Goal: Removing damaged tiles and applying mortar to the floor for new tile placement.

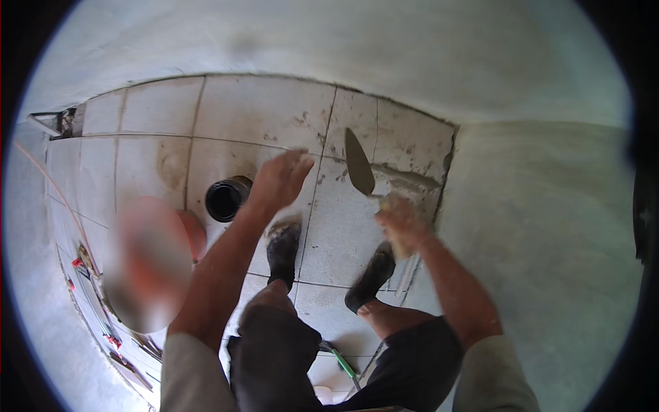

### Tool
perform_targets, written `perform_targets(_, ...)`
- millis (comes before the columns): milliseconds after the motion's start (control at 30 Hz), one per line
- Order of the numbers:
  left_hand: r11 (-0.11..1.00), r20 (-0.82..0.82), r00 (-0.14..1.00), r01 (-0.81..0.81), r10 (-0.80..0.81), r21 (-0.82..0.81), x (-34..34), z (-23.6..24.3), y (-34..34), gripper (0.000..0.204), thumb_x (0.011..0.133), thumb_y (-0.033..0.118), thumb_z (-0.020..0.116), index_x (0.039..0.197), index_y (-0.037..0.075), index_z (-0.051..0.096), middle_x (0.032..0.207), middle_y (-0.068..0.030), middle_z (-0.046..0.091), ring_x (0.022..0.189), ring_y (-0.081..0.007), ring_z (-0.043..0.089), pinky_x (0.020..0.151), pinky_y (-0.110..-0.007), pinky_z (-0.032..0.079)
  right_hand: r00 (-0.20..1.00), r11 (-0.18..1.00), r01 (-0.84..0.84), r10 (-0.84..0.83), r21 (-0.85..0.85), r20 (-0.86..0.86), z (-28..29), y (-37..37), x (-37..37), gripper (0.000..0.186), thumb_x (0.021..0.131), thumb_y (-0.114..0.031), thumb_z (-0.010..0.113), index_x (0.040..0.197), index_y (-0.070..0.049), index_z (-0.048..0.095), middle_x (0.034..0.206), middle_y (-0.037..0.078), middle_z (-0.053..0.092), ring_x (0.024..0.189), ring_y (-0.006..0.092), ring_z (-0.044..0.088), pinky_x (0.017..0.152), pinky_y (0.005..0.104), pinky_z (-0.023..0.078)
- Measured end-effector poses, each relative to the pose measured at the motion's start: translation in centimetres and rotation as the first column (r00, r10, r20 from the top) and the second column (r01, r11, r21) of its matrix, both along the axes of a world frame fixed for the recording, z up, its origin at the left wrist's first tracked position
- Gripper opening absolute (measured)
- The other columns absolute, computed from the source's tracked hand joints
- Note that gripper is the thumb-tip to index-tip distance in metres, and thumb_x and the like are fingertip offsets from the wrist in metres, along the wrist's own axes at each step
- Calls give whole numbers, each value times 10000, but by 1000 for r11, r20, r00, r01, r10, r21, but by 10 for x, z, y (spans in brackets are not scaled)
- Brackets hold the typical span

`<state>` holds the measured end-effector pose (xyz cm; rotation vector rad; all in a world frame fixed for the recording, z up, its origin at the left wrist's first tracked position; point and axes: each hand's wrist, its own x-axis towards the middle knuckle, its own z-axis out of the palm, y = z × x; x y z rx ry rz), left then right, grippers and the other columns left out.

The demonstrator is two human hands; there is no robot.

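Note:
A pointed trowel with a narrow grey blade is in my right hand, which is closed round its handle near the right wall. The blade points away from me over the floor tiles, and the hand is slightly smeared. Wet-looking grey mortar lies along a tile joint just beyond that hand. My left hand is up over the tiles with its fingers curled together; whatever they hold, if anything, is hidden. Beside the left wrist stands a dark round container with a black inside.
Bare plaster walls rise ahead and at the right. Long tools lie along the left wall, near a blurred reddish shape. A green-handled tool lies behind my feet. Pale tiles carry splashes.

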<state>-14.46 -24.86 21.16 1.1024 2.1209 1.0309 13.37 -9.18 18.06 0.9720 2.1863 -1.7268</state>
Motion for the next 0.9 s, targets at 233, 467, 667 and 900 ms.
perform_targets(233,991,-256,957,122,-134,-61,-63,-111,118,422,925,372,482,1120,16,596,1065,-218,629,992,-324,616,861,-394,476,689,399,-716,541,573,483,-7,99,-28,681,745,-349,705,1271,12,468,1182,231,551,1020,304,594,832,386,510)
perform_targets(467,978,-262,955,92,-140,-187,-50,-98,151,367,920,370,480,1102,81,615,1103,-164,623,992,-330,600,892,-413,468,721,734,-600,323,318,613,38,61,-44,389,797,-362,635,1022,-52,564,1034,204,604,920,378,599,793,447,485)
perform_targets(667,967,-240,939,221,-247,-128,-65,-138,128,376,897,334,524,1159,76,601,1157,-177,590,993,-330,601,889,-389,473,663,569,-725,426,388,615,27,60,-54,345,831,-369,601,955,-51,554,831,206,620,861,372,611,739,435,492)
perform_targets(900,978,-338,917,197,-211,-75,-81,-152,136,354,899,307,520,1154,75,599,1146,-155,603,1082,-323,554,944,-398,436,490,606,-784,478,130,729,47,69,-109,389,878,-396,545,984,-22,566,947,195,602,772,343,629,769,413,498)
